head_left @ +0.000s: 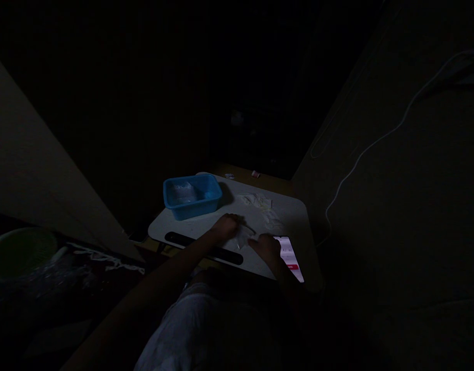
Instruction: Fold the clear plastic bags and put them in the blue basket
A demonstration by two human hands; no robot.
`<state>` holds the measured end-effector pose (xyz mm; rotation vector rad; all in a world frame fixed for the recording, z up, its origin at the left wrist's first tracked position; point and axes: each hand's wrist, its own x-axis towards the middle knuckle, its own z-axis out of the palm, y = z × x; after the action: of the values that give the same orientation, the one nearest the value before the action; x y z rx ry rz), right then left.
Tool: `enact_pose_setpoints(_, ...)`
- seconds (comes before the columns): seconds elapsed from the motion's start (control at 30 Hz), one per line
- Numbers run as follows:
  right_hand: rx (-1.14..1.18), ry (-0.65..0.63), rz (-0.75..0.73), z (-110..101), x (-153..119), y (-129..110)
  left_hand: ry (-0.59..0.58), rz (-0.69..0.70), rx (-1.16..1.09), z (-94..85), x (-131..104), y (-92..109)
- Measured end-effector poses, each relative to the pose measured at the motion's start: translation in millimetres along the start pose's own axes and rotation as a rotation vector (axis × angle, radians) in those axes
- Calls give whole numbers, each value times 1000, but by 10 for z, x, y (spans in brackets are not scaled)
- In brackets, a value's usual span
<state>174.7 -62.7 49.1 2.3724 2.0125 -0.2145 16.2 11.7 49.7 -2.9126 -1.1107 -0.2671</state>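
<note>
In dim light, a small clear plastic bag [242, 238] lies between my two hands over a white folding table [299, 216]. My left hand [226, 226] is closed on the bag's left side, beside a thin stick-like thing [248, 226]. My right hand [266, 246] is closed at the bag's right edge, its fingers pinched together. Several crumpled clear packets [258, 201] lie beyond the hands. A blue basin [194, 208] holding a clear, pale plastic item [184, 192] stands to the left. Fine detail at the fingertips is too dark to make out.
A phone with a lit screen [290, 257] lies beside my right wrist. Two small packets, one white [230, 176] and one red and white [255, 174], lie past the table's far edge. A white cable [370, 147] hangs at the right. A green round thing [22, 252] is at the lower left.
</note>
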Motion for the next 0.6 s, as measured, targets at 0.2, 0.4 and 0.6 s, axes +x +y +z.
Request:
enact_pose_setpoints(0.2,106,126,-186,136,33,-18,-137,-160,1,-55,-15,-1)
enact_pose_setpoints(0.4,102,143,-256,141,187,-43,-181,-233,-9,-78,-29,-26)
enact_pose_setpoints(0.6,128,222,-258,167,231,-45,-147,-259,-42,-87,-20,-83)
